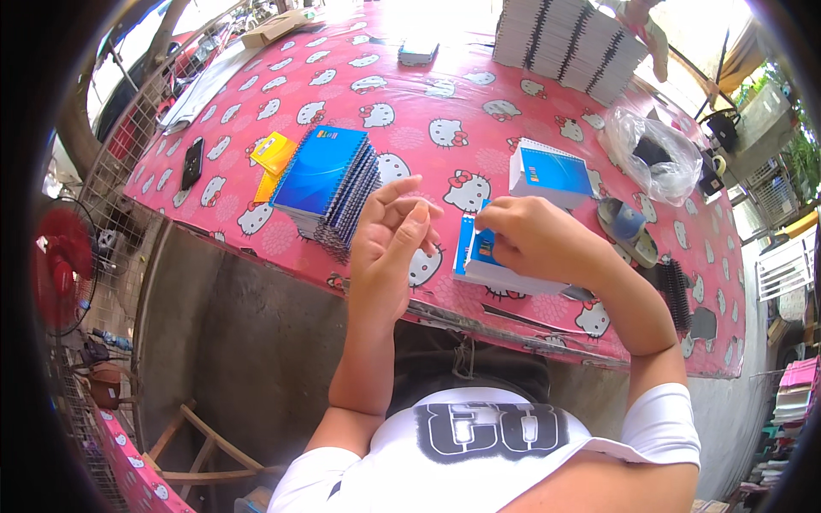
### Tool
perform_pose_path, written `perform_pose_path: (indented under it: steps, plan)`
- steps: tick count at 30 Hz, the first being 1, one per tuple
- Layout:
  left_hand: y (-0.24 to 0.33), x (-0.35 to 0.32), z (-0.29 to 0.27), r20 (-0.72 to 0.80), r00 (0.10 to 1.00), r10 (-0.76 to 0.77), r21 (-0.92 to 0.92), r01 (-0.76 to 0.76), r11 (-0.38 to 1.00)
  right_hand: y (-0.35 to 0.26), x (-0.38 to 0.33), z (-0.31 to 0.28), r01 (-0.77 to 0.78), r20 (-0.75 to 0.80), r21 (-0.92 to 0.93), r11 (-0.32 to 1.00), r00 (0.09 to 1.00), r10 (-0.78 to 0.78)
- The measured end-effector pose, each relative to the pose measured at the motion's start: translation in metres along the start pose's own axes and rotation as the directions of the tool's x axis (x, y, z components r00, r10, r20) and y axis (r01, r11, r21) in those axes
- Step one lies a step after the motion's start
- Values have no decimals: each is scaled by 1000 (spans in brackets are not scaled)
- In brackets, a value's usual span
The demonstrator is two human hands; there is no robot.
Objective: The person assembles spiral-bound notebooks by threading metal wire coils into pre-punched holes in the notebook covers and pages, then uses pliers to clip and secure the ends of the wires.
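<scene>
My left hand (395, 232) is raised above the table's near edge, fingers loosely bent and apart, holding nothing. Just left of it stands a pile of blue spiral notebooks (323, 171), the wire bindings along its right side. My right hand (540, 239) reaches over a stack of blue-covered paper blocks (513, 279) with no wire visible. Its fingers are bent and pinched together at the stack's upper left; what they grip, if anything, is hidden. Behind this stack sits another blue-covered block stack (554, 168) with white page edges.
Yellow packets (272, 156) and a black phone (193, 164) lie at the left on the pink patterned tablecloth (500, 109). At the right are a clear plastic bag (654, 158), a tape roll (627, 224) and black wire spines (673, 295). Tall notebook piles (564, 47) stand far back.
</scene>
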State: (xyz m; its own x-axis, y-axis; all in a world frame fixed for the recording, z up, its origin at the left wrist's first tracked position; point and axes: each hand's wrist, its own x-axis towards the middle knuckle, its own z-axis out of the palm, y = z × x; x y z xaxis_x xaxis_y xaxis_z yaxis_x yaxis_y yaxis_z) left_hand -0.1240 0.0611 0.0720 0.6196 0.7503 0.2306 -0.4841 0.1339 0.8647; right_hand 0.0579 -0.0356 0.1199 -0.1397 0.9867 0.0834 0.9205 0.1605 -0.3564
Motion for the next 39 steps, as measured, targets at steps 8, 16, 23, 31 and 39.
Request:
perform_pose_path:
  steps: [8, 16, 23, 31, 39]
  plan:
    - [-26, 45, 36, 263, 883, -389, 36, 394, 918, -27, -41, 19, 34, -511, 102, 994, 859, 23]
    - [-40, 34, 39, 570, 724, 388, 423, -663, 617, 36, -93, 43, -61, -500, 660, 749, 709, 498]
    - [-40, 8, 50, 460, 841, 286, 754, -540, 374, 35, -86, 69, -81, -523, 645, 760, 677, 517]
    - [-36, 27, 96, 516, 796, 317, 723, -603, 337, 106, -195, 32, -719, -698, 207, 663, 367, 615]
    - [-29, 29, 93, 520, 828, 209, 747, -559, 360, 160, -284, 43, -962, -614, 120, 247, 124, 780]
